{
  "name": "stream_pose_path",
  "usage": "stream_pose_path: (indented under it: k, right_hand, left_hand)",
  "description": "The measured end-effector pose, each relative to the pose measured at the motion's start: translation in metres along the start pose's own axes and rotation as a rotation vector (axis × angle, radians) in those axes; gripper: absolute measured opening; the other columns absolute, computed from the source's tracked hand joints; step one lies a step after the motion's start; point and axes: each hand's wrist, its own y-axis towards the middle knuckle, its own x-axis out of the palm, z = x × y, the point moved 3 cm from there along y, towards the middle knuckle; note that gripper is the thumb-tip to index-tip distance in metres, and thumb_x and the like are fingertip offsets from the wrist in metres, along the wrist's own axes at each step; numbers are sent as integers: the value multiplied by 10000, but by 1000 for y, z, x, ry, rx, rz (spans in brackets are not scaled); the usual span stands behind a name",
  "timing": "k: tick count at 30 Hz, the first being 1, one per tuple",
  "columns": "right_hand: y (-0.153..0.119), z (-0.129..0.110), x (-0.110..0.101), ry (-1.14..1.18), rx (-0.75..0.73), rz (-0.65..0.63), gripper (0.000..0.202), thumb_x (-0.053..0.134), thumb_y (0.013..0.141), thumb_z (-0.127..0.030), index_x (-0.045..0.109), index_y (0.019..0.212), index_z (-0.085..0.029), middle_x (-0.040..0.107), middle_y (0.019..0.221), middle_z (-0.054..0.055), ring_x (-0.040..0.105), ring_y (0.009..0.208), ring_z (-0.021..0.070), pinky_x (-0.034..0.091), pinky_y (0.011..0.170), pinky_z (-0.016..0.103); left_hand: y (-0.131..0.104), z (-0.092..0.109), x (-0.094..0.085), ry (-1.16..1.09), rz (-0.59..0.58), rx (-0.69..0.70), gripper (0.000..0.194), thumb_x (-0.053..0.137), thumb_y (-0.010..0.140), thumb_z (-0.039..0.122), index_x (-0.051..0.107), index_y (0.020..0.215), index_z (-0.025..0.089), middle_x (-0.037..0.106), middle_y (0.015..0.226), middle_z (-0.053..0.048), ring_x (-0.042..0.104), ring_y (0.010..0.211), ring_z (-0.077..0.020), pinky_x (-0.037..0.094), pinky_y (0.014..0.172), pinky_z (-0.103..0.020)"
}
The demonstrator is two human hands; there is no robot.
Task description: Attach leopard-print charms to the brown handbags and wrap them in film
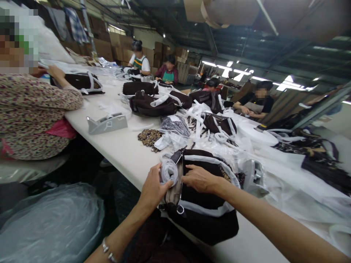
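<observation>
A dark brown handbag [208,223] lies on its side at the table's near edge, its zipped opening parted to show a beige lining [173,195]. White wrapping strips [203,209] run along its straps. My left hand [153,188] is closed around a coil wrapped in white foam [168,171], held right at the bag's opening. My right hand [199,178] rests on the bag with curled fingers gripping the opening's edge, the index finger stretched along it. A metal ring [180,209] shows at the bag's lower corner.
Beyond the bag lie a pile of chains [150,139], a plastic bag of dark pieces [175,126] and several dark handbags [153,104]. Tape dispensers [108,123] stand left and right [253,177]. A co-worker [35,113] sits at left; a large plastic-wrapped bundle [55,223] is below.
</observation>
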Motion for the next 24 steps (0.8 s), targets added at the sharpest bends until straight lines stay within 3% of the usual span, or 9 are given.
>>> stream_pose_path:
  k: [2,4,7,12,17,21,24]
  right_hand:
    - [-7,-1,-2,-18,11,11,305,493,826,-72,641,1068,-184,691,841,58,613,828,205,349,1028,448]
    - [-10,-5,-1,-26,-7,26,372,511,825,-85,619,1158,-212,678,1047,93,600,958,231,366,1003,458]
    - [-4,-12,7,-25,-37,36,301,509,869,-144,649,1120,-231,623,1214,113,576,1054,251,384,974,463]
    - [4,-11,9,-35,-83,36,162,531,870,-161,677,932,-193,686,1050,94,597,987,223,374,981,430]
    - [-11,-5,-23,-61,-87,63,157,508,882,-142,641,942,-200,695,802,32,586,812,187,341,971,397]
    - [-21,-11,-69,-132,-18,168,180,480,871,-76,612,880,-198,660,765,34,529,753,186,333,864,366]
    - [-21,-21,-91,-111,-14,202,161,503,862,-70,598,854,-200,656,795,30,512,745,176,319,804,341]
  left_hand:
    - [9,-10,9,-71,-73,-81,648,673,749,255,418,1333,137,503,1290,-151,513,1196,-301,430,1009,-473]
    - [15,-18,13,-137,-83,-137,648,644,731,206,424,1334,119,495,1291,-156,514,1192,-294,439,998,-460]
    - [18,-21,13,-203,-104,-171,643,609,718,163,430,1333,105,517,1258,-151,565,1111,-259,485,940,-419]
    - [17,-13,9,-267,-119,-203,631,601,716,165,450,1327,123,552,1215,-135,630,871,-189,550,777,-348]
    - [22,10,1,-362,-116,-165,603,620,720,192,488,1308,181,569,1249,-102,622,882,-182,546,765,-314]
    - [36,40,14,-350,-409,-4,557,616,698,141,559,1251,152,624,1200,-89,604,920,-195,507,822,-309]
    - [50,57,34,-350,-631,85,286,569,720,125,680,982,99,692,954,-49,593,872,-194,490,809,-296]
